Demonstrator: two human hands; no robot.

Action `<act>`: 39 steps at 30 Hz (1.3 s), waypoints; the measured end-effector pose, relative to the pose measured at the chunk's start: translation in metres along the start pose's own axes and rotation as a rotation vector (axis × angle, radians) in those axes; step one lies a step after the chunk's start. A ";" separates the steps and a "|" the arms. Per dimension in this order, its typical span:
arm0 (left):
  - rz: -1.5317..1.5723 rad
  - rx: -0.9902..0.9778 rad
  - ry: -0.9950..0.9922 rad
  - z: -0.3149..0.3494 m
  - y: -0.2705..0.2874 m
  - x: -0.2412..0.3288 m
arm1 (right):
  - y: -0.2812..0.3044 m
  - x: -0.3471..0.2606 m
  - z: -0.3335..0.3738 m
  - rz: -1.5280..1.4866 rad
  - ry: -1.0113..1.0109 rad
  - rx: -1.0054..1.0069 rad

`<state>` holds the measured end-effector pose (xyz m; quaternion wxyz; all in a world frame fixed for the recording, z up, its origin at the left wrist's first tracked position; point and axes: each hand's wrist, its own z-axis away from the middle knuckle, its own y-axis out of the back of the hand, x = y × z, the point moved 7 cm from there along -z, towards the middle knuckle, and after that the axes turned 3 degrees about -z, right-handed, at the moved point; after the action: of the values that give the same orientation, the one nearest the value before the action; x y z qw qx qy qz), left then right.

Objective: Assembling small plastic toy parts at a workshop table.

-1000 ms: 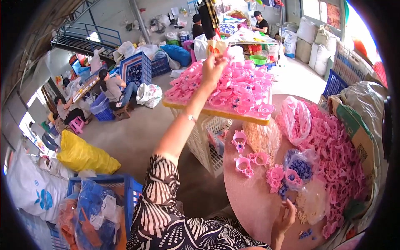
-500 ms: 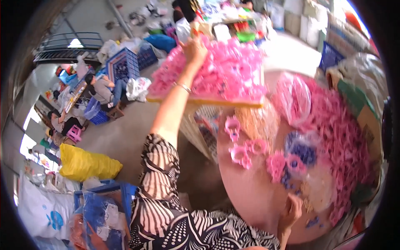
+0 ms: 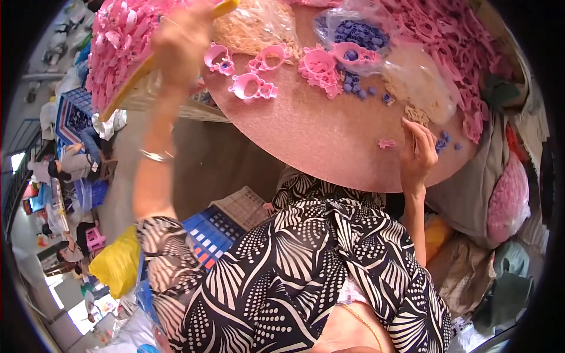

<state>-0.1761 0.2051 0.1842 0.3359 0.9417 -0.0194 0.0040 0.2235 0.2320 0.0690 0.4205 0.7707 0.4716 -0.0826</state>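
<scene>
My left hand, smeared by motion, is over the yellow-edged tray heaped with pink plastic pieces; its fingers cannot be made out. My right hand rests at the near right of the round table, fingers bent and pressed together. Its fingertips are beside a little pile of beige bits; anything in them is hidden. A small pink piece lies just left of that hand, and loose blue pieces lie right of it. Farther off are pink ring-shaped parts, some with blue bits on them.
Clear plastic bags hold blue pieces and beige bits on the table. A large pink heap covers its far right. Blue crates, a yellow sack and seated people are at the left.
The view has tipped down and turned toward the table. My left hand has come off the top of the pink heap toward the tray's near edge. My right hand stays by the beige bits.
</scene>
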 end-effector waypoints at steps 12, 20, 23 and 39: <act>-0.217 -0.280 0.504 0.163 -0.027 0.088 | 0.013 0.002 0.013 0.030 -0.005 0.005; 0.136 -0.323 0.397 0.178 -0.020 0.116 | -0.063 -0.021 -0.020 -0.040 0.076 -0.285; 0.229 -0.331 0.344 0.175 -0.009 0.137 | -0.091 -0.038 -0.036 0.097 0.041 -0.304; 0.270 -0.055 0.842 0.199 -0.010 0.132 | -0.113 -0.048 -0.022 -0.706 -0.474 -0.387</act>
<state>-0.0449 0.0828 0.0263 0.3358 0.8377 -0.0038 0.4306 0.1019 0.2396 0.0439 0.5988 0.4303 0.6028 -0.3050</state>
